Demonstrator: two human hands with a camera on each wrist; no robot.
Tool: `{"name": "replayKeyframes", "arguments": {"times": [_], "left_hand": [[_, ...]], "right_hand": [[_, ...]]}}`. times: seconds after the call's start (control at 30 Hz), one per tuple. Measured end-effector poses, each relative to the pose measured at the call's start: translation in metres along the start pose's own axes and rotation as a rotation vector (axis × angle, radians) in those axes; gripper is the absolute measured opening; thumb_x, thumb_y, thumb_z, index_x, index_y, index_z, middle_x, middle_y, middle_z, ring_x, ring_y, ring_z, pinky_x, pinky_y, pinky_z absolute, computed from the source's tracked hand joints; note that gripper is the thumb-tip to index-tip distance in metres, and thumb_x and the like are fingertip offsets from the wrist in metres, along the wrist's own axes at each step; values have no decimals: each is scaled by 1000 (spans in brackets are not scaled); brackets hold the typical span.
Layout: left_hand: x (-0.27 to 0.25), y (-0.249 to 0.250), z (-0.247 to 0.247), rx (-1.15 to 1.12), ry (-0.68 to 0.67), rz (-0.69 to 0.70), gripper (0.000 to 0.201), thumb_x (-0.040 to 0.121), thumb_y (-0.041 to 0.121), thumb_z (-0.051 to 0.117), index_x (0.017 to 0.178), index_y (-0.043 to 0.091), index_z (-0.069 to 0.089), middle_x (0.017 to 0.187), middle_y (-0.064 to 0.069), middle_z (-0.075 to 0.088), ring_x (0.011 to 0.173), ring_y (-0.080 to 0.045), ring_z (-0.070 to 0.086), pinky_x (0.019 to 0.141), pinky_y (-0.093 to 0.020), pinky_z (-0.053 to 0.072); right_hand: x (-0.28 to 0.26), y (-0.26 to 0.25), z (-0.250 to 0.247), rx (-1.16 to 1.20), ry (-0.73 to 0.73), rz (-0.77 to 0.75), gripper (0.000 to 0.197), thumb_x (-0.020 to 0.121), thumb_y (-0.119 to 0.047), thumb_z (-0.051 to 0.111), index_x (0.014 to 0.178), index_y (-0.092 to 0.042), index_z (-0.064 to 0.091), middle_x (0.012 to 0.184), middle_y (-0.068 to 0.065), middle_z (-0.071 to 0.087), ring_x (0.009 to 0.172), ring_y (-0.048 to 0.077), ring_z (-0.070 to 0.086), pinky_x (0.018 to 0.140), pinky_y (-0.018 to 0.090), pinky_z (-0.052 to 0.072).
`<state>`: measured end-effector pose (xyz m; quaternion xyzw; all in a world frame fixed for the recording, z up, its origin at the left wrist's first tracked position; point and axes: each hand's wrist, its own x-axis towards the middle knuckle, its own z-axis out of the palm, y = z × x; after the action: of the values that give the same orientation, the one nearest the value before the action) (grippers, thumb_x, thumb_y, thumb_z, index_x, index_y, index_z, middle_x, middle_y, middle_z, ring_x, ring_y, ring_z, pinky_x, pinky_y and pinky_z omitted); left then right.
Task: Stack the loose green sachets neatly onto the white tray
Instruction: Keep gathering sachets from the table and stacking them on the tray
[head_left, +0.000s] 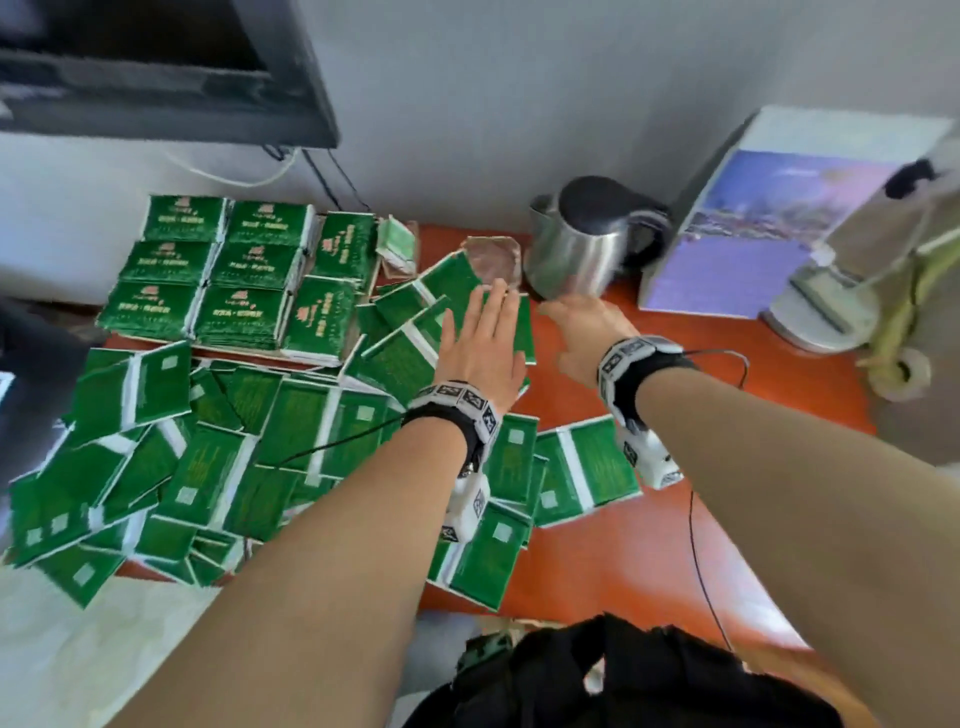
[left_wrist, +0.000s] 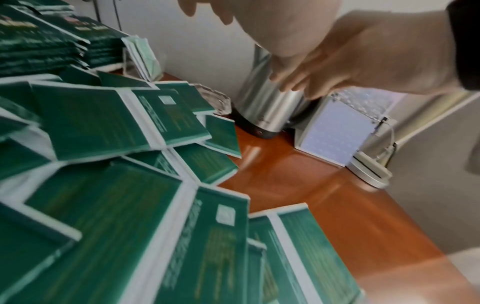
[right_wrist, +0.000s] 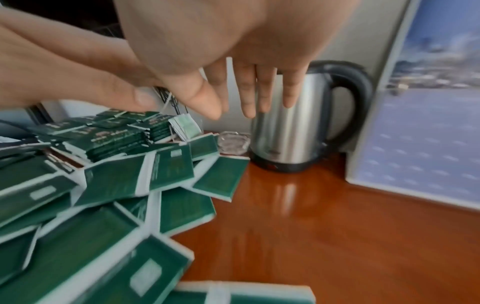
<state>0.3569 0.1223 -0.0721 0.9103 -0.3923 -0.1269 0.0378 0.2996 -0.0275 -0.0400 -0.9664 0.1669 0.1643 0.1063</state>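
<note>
Green sachets (head_left: 218, 467), banded into white-strapped bundles, are lying jumbled across the table (backs up, overlapping at all angles), sprawling from the kettle's (head_left: 576, 244) foot out to the near edge. Farther from the kettle, stacks (head_left: 234, 270) are sitting face up in tidy rows on the tray (head_left: 311, 357), its white edge barely showing.

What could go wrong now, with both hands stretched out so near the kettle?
The right hand reaches close to the kettle; a bump might tip it. The loose sachets lie in a sloping, overlapping heap at the table edge, so pulling one could slide others off. The left hand may disturb them too.
</note>
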Motion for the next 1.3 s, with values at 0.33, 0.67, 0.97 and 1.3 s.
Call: {"name": "replayKeyframes", "arguments": {"times": [0.33,0.67,0.97,1.3], "left_hand": [[-69,30,63,206,-289,127,77,99,4,43,160,18,-1,168,2,-7,154,-21,-3,125,-50,6],[-17,21,72,721,-412,835,61,82,7,71,138,19,50,138,-4,50,132,-24,43,112,-46,36],[24,27,80,939,-437,1108,60,78,44,78,128,22,54,122,1,55,115,-22,46,95,-39,40],[31,18,85,973,-420,1204,40,86,49,70,116,23,63,114,-2,53,109,-23,45,86,-37,40]], "right_hand": [[-109,61,91,98,-160,201,52,90,-18,56,141,-16,47,138,11,48,128,34,44,101,44,44],[-99,55,146,351,-27,635,40,96,-25,64,127,-8,44,127,15,45,118,37,49,92,50,50],[-77,56,164,514,-58,829,66,82,-35,79,126,-6,39,125,19,54,116,40,53,91,49,49],[-76,47,176,511,-71,846,34,91,-33,67,82,-8,46,110,17,59,98,36,54,70,38,39]]}}
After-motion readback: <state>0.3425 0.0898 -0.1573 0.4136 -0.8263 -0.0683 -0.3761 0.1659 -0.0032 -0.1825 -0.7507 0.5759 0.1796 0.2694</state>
